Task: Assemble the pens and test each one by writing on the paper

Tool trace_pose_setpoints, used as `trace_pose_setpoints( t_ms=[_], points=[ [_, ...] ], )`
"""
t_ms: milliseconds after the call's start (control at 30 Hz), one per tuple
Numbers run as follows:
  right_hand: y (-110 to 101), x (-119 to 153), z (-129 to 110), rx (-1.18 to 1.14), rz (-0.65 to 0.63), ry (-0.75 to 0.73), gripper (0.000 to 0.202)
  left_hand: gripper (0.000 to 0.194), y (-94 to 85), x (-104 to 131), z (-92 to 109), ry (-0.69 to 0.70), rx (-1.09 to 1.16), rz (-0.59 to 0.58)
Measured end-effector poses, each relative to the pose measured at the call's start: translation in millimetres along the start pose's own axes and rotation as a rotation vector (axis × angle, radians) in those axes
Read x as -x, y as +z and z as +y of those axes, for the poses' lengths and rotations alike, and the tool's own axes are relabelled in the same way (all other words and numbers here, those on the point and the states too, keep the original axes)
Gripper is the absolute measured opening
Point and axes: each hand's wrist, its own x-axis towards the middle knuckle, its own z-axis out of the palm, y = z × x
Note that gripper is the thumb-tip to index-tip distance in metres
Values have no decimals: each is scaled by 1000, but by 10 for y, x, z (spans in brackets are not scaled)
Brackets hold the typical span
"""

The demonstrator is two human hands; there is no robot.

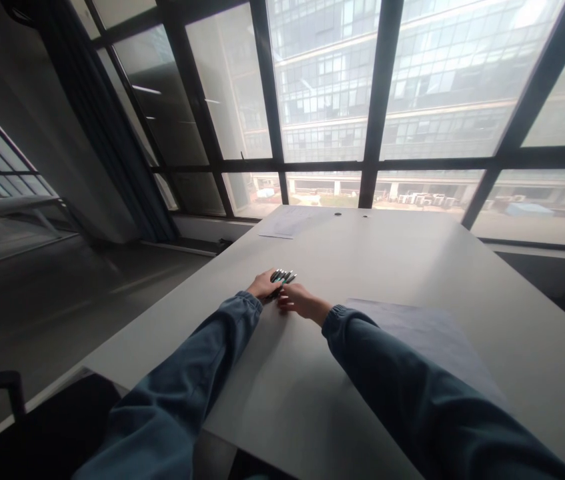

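Pens [289,277], as far as I can make out a small bunch of dark ones with pale, shiny ends, are at the centre of my head view, at the left hand, above the white table [387,257]. I read the step in hand as gathering or adjusting the bunch between both hands.

The left hand [262,285] is closed around the pens, their ends fanning out past its fingers. The right hand [302,301] is right beside it, fingers bent at the near side of the bunch and slightly blurred; I can't tell whether they pinch a pen or only touch. Something teal shows among the pens, too small for me to name.

One paper sheet [278,230] lies toward the far left edge of the tabletop; a larger sheet [427,333] lies partly behind the right sleeve [387,353].

As I judge it, the next move calls for a steady left grip and light right fingertips, since a loose squeeze could let the slim barrels slide apart.
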Motion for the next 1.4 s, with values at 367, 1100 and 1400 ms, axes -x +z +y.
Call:
trace_pose_setpoints(
  t_ms=[367,1100,1400],
  points=[
    [-73,-35,-28,-2,166,-29,23,45,15,114,-377,-76,145,195],
    [-55,-56,136,3,182,-129,23,38,191,260,-212,114,-159,316],
    [-189,232,6,-18,172,-87,15,23,132,513,203,242,-414,273]
  ],
)
